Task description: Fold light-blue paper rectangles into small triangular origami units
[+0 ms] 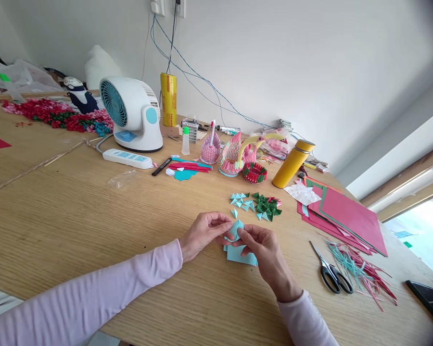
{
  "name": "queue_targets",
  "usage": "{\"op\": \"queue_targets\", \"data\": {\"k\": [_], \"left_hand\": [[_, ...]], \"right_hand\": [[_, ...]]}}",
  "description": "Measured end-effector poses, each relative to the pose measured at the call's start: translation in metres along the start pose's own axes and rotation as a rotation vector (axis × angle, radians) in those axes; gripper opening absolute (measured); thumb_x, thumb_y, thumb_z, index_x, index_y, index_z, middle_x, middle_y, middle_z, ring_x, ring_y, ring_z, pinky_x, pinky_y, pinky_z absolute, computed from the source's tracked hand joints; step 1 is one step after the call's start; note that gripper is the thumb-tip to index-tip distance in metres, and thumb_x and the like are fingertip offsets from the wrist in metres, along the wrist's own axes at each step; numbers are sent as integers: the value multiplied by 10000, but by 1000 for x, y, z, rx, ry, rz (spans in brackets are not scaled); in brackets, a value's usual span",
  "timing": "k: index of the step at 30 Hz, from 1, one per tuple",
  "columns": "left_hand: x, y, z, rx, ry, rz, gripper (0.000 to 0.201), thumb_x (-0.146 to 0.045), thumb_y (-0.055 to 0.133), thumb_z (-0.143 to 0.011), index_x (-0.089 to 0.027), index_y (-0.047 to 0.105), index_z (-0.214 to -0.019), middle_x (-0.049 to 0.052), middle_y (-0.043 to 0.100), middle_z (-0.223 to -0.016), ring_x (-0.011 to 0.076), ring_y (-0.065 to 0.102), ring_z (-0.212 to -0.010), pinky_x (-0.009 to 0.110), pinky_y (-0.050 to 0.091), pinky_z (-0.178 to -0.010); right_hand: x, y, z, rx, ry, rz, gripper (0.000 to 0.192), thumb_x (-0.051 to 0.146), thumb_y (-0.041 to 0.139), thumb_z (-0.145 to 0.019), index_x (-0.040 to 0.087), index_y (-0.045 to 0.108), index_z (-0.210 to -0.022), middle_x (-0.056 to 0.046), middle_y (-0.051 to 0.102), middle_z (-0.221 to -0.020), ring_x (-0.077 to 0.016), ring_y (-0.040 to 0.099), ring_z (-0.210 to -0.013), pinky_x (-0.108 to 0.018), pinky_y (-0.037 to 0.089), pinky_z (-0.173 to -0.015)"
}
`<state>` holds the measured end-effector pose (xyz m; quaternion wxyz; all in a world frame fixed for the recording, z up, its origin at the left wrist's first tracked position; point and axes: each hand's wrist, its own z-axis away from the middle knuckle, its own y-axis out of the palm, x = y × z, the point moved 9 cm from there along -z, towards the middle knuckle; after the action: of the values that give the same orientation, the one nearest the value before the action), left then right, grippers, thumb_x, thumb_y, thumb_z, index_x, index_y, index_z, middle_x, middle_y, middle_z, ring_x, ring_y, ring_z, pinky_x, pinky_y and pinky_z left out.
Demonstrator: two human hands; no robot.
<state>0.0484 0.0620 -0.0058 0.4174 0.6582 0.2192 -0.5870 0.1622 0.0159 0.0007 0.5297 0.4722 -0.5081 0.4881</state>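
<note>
Just below the middle of the frame, the left hand (205,232) and the right hand (262,250) meet over a small light blue paper piece (236,227). The fingertips of both hands are closed on this piece, the left hand from the left side and the right hand from the right and below, so the paper stands between the two hands and a little above the table. Under the hands, touching the wooden table (75,226), lies a small stack of light blue paper sheets (242,254); the right hand partly covers it. Both arms wear pale pink sleeves (94,293).

Just above the hands in the frame lies a group of folded light blue triangles (242,202), and beside it, to the right, a heap of folded green triangles (267,205). Toward the lower right lie black-handled scissors (330,271), and next to them a bundle of thin paper strips (361,274) in red and blue-green. Above the scissors sits a pile of red paper sheets (346,214). Farther up stands a tilted yellow flask (292,163), then a pink paper swan (234,154) and a small red and green paper basket (254,172). In the upper left a white desk fan (133,113) stands behind a white power strip (127,158).
</note>
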Motion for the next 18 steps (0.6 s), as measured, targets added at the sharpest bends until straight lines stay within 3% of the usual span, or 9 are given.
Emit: {"op": "queue_targets", "data": {"k": [5, 9, 18], "left_hand": [[-3, 3, 1, -26, 71, -170, 357, -394, 706, -746, -93, 638, -925, 61, 691, -748, 186, 693, -674, 263, 569, -565], [2, 4, 1, -28, 49, -209, 326, -384, 698, -746, -106, 618, -897, 50, 684, -734, 187, 694, -645, 242, 556, -501], [0, 5, 3, 0, 87, -318, 229, -331, 577, -816, -122, 594, -905, 63, 690, -779, 186, 703, -656, 255, 570, -539]], "right_hand": [[4, -4, 1, -87, -82, 276, 314, 451, 614, -814, 146, 688, -828, -62, 693, -668, -187, 665, -630, -223, 479, -474], [17, 4, 5, -108, -205, 506, 284, 382, 546, -853, 147, 681, -769, -40, 658, -598, -142, 584, -509, -221, 438, -467], [20, 5, 6, -112, -215, 555, 254, 339, 535, -843, 153, 653, -718, -29, 657, -582, -140, 593, -500, -208, 434, -467]]}}
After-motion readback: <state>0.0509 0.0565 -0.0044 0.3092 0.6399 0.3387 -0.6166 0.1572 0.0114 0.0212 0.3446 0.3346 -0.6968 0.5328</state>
